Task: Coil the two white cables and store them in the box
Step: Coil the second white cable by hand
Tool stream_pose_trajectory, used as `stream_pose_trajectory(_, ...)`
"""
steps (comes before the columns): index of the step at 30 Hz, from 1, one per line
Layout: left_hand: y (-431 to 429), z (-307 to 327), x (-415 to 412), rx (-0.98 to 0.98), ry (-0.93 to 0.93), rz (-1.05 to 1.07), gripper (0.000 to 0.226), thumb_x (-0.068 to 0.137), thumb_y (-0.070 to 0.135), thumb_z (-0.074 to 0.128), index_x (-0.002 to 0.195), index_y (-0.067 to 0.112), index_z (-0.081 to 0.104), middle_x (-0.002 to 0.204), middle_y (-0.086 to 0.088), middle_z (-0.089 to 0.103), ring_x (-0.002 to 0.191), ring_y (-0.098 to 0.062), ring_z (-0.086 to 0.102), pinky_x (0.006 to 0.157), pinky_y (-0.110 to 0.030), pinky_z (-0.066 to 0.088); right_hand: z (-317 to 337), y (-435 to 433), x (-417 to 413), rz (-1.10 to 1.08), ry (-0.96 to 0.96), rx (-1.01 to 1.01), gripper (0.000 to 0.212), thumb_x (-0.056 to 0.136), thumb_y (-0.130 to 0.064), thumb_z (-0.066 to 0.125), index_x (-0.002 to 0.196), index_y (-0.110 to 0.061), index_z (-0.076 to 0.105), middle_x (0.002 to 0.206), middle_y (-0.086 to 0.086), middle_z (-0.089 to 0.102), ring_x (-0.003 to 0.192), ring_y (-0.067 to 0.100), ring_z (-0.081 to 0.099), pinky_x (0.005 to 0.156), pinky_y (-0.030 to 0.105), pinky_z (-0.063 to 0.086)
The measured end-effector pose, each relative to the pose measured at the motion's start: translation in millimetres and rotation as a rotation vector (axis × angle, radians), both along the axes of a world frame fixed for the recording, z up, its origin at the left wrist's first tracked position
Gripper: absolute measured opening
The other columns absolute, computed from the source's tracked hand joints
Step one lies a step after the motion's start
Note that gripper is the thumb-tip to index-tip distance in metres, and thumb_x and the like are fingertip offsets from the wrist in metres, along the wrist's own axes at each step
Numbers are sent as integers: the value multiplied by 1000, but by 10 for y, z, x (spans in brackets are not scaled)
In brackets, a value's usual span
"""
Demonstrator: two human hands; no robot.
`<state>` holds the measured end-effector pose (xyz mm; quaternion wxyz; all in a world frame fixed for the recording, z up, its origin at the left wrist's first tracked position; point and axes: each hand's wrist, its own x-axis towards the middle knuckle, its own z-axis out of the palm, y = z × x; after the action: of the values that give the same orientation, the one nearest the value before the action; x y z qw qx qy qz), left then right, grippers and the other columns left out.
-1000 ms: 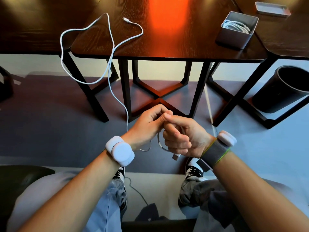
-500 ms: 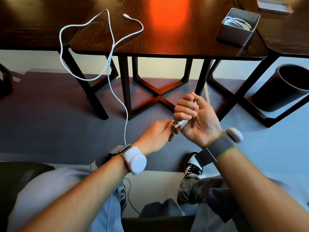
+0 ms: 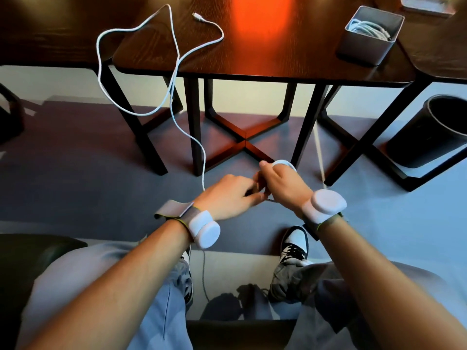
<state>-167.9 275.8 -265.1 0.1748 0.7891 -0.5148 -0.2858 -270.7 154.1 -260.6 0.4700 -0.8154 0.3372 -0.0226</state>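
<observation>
dark table (image 3: pixel 290 46), white cable (image 3: pixel 174 72), grey box (image 3: pixel 364 50)

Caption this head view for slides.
Left hand and right hand coil a white cable off the table; a second cable lies coiled in the box.

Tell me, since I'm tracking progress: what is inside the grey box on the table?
A coiled white cable fills the grey rectangular box; the coil and near wall hide the floor and anything beneath.

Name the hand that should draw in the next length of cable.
Left. The loose cable drops from the table straight to the left hand, while the right hand carries a loop at its fingers.
</observation>
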Motion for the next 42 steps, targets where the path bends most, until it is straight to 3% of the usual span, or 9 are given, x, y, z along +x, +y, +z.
stream_pose_trajectory(4,65,65,195,-109,19,-5,27,83,45,75,73,25,60,74,13,65,77,-9,61,74,-36,53,24,106,-17,111,131,177,64,102,-41,29,63,-9,67,54,4,65,37,9,46,36,17,33)
stream_pose_trajectory(7,92,116,262,-233,-41,-138,21,92,33,69,79,18,63,78,10,59,78,-14,58,74,-39,49,73,92,-46,161,169,334,69,99,-56,26,67,-12,69,46,-3,51,39,12,35,38,21,25)
stream_pose_trajectory(12,114,235,503,-381,-44,2,19,100,22,53,99,12,70,88,-1,63,84,-21,60,80,-41,48,212,35,-109,291,1,768,77,94,-69,23,62,-8,56,41,-2,24,37,14,20,37,23,17)
stream_pose_trajectory(16,127,328,284,-458,317,-54,25,85,21,60,109,14,64,78,10,61,69,-10,50,66,-28,42,280,23,-137,230,-156,833,69,93,-67,33,58,-10,48,41,-1,20,43,17,14,39,24,17)
stream_pose_trajectory(21,86,316,98,-587,524,-10,61,81,62,70,106,7,61,84,-28,64,73,-42,54,66,-51,45,272,3,-129,126,-243,831,65,99,-58,32,57,-10,42,42,-1,20,38,14,17,39,22,18)
stream_pose_trajectory(26,51,305,73,-698,501,57,59,85,60,59,88,2,62,69,11,65,66,-5,59,67,-17,44,188,34,-81,32,-175,708,65,97,-63,34,59,-12,46,56,4,23,42,15,19,38,22,21)
stream_pose_trajectory(31,14,267,59,-672,447,169,30,104,33,48,83,22,66,63,4,59,62,-7,56,64,-18,45,149,58,-51,40,-175,658,63,96,-64,35,84,-6,55,60,8,27,41,14,21,42,24,17)
stream_pose_trajectory(37,-18,221,111,-702,271,351,35,103,40,48,72,31,60,61,12,56,63,-6,53,68,-30,47,207,133,-40,211,-285,905,68,99,-60,26,58,-9,44,37,-1,25,38,16,21,38,23,23)
stream_pose_trajectory(42,-48,145,133,-701,183,301,18,100,34,58,89,24,69,85,14,62,85,-9,62,79,-22,47,195,140,-49,242,-333,955,68,103,-53,21,53,-11,41,36,-2,25,45,22,16,47,30,17)
